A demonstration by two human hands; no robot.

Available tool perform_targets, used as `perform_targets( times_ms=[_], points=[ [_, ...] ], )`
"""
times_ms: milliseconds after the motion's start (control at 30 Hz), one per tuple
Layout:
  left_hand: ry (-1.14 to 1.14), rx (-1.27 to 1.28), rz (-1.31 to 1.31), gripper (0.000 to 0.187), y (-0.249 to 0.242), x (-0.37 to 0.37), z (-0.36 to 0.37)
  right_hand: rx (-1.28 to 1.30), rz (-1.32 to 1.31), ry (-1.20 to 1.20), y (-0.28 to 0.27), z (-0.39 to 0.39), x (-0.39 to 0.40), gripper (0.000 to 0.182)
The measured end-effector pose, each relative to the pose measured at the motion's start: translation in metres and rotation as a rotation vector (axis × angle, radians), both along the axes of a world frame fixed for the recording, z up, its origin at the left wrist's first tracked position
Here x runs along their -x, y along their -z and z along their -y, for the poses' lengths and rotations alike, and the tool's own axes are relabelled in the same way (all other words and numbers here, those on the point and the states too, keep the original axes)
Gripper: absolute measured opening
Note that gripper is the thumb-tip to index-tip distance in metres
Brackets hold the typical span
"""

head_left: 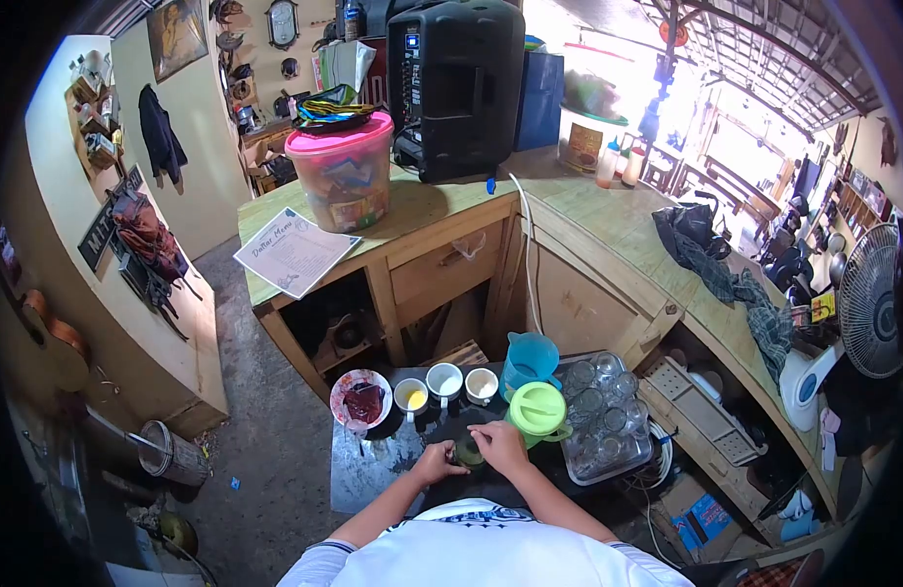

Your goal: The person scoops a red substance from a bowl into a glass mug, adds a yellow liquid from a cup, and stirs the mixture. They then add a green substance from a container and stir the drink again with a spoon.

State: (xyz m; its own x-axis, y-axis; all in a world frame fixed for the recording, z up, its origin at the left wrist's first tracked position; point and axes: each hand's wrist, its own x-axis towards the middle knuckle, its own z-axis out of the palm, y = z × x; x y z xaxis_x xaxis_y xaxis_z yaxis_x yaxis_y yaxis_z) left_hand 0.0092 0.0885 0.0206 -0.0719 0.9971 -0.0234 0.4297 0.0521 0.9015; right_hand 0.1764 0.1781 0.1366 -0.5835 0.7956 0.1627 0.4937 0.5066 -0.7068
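My left hand [438, 466] is curled against the side of a small greenish glass [469, 454] on the dark work surface. Over its rim, the fingers of my right hand [501, 447] are bent together; whatever they pinch is hidden. Just beyond my hands stand a mug with something yellow inside [410, 396], a mug with white contents [444, 380] and a smaller white cup [482, 385]. At the left sits a bowl [344, 418] holding a dark red mass. By my right hand is a pitcher with a light green lid [538, 408], and behind it a blue pitcher [530, 360].
A tray [590, 479] of upturned glasses stands to the right. Wooden counters border the far side, bearing a pink-lidded bucket [339, 176], a menu sheet [293, 251] and a black speaker [458, 93]. A white fan [809, 382] is at far right. A bin [172, 455] stands left.
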Motion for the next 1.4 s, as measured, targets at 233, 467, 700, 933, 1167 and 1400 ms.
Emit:
perform_targets(
  times_ms=[233,467,700,933,1167,1400],
  points=[
    [-0.002,-0.020,0.007,0.049,0.004,0.001,-0.001,-0.069,-0.012,0.019,0.001,-0.001,0.000,0.016],
    [-0.013,0.019,-0.010,0.050,-0.010,-0.001,0.001,-0.038,-0.052,0.048,-0.004,0.001,0.001,0.019],
    [-0.031,0.006,0.003,0.049,-0.013,-0.003,0.002,-0.069,0.113,-0.007,-0.007,0.001,0.002,0.019],
    [-0.008,0.021,0.029,0.051,-0.011,-0.002,0.000,-0.146,0.042,-0.016,-0.009,0.002,0.005,0.018],
    [-0.015,0.002,-0.005,0.053,-0.004,-0.002,0.001,-0.112,-0.067,-0.024,0.001,-0.001,0.004,0.017],
    [-0.014,0.033,-0.009,0.051,-0.003,-0.001,0.000,-0.076,0.066,-0.045,-0.002,-0.002,0.002,0.017]
  ],
)
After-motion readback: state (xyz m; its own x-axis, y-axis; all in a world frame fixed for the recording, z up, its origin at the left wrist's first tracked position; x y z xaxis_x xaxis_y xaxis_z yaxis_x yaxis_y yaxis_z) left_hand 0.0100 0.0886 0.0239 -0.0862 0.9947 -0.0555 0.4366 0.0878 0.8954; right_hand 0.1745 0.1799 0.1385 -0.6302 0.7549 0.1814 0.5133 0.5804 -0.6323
